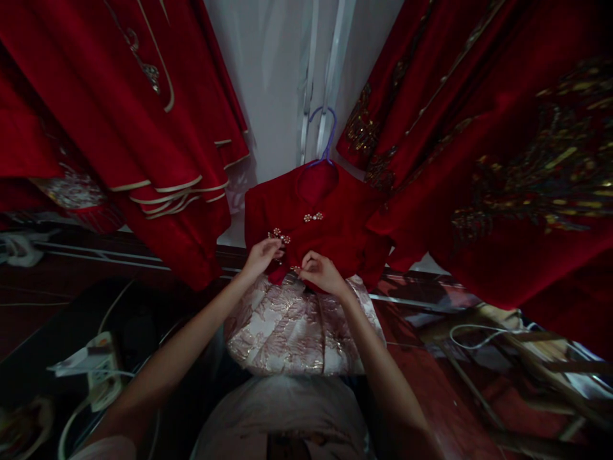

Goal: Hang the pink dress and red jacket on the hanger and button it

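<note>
Both your hands were in close on the short red cloth jacket (354, 201), which hung just ahead of your fingers from a thin purple hanger (331, 137). Your right hand (323, 273) had thumb and forefinger nipped together on a small pale beaded ornament (295, 269) by the hem: a fine, light grip, and the beads looked to want no more. Your left hand (265, 253) was curled, fingers nearly together, just under a flower-shaped beaded ornament (280, 237); whether it gripped cloth or beads, you couldn't tell. Steadying the loose edge there seemed wise, keeping the pull off the stitching. Beneath your fingers spread a pale, shiny brocade skirt (297, 326), best left uncreased.
</note>
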`<state>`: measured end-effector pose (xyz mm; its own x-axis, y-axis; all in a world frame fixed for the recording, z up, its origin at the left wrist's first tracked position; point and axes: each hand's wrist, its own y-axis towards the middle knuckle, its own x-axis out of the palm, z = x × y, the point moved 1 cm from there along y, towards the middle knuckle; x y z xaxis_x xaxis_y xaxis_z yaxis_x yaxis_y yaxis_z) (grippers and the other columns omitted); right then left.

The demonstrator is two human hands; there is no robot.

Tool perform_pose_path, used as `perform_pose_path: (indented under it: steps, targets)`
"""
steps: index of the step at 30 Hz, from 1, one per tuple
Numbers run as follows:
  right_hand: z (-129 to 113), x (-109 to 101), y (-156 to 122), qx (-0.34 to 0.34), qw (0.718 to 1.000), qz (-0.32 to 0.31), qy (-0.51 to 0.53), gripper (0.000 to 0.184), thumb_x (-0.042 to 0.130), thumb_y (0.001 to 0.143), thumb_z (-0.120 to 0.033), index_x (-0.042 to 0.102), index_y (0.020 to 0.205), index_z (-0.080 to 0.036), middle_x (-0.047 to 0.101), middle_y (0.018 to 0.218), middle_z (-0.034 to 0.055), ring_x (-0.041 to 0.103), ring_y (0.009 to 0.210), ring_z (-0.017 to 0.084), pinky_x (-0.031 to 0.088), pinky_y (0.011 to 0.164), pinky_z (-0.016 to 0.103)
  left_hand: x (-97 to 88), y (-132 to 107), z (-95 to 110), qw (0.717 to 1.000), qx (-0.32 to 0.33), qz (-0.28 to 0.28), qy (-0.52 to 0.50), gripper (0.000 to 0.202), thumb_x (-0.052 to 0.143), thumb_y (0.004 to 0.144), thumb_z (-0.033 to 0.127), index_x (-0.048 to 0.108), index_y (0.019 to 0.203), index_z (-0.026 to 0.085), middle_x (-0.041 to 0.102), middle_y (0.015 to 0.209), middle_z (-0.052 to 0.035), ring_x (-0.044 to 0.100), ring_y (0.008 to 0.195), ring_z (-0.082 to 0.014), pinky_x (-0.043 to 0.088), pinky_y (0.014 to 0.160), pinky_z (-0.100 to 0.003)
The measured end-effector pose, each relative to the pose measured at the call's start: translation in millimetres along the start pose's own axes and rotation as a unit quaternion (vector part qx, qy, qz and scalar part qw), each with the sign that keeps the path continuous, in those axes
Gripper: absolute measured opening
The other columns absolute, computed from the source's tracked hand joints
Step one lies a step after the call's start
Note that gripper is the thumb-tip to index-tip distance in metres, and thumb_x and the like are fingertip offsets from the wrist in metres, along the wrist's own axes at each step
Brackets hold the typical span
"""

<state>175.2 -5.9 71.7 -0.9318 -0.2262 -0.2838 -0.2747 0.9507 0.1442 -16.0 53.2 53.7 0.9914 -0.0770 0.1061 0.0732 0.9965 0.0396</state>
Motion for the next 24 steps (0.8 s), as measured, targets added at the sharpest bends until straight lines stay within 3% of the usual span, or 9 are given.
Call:
perform_pose_path:
  steps: [4, 10, 20, 24]
  targets:
    - [-13, -19, -6, 0.013, 0.995, -0.090, 0.029, 0.024, 0.067, 0.073, -0.035, 0.049, 0.078, -0.020, 0.066, 0.067, -0.0005, 0.064, 0.064, 0.013, 0.049, 0.064, 0.024, 6.2, 8, 7, 0.995, -0.042, 0.004, -0.094, 0.037, 0.076, 0.069, 0.039, 0.068, 0.093, 0.013, 0.071, 0.104, -0.0098, 0.068, 0.090, -0.0170, 0.054, 0.089, -0.034]
    - [-17, -20, -8, 0.013, 0.994, -0.094, 0.048, 0.025, 0.067, 0.073, -0.035, 0.048, 0.080, -0.020, 0.067, 0.068, -0.0002, 0.065, 0.065, 0.013, 0.049, 0.064, 0.024, 16.2, 8, 11, 0.979, -0.112, 0.026, -0.167, 0.022, 0.071, 0.074, 0.031, 0.068, 0.088, 0.015, 0.071, 0.108, -0.0092, 0.067, 0.093, -0.0144, 0.054, 0.088, -0.028]
    - [-17, -19, -8, 0.020, 0.994, -0.092, 0.052, 0.028, 0.068, 0.072, -0.038, 0.048, 0.079, -0.020, 0.066, 0.067, -0.0006, 0.065, 0.063, 0.014, 0.048, 0.061, 0.024, 22.5, 11, 6, 0.989, -0.080, 0.068, -0.106, 0.031, 0.069, 0.073, 0.043, 0.067, 0.082, 0.014, 0.072, 0.102, -0.0103, 0.068, 0.088, -0.0147, 0.053, 0.082, -0.027]
    - [-23, -28, -14, 0.046, 0.985, -0.149, 0.067, 0.028, 0.068, 0.071, -0.037, 0.047, 0.077, -0.020, 0.065, 0.066, -0.0016, 0.063, 0.061, 0.012, 0.048, 0.060, 0.023, 31.9, 10, 18, 0.990, -0.121, -0.001, -0.067, 0.032, 0.068, 0.073, 0.044, 0.067, 0.084, 0.014, 0.073, 0.089, -0.0080, 0.067, 0.077, -0.0142, 0.053, 0.073, -0.027]
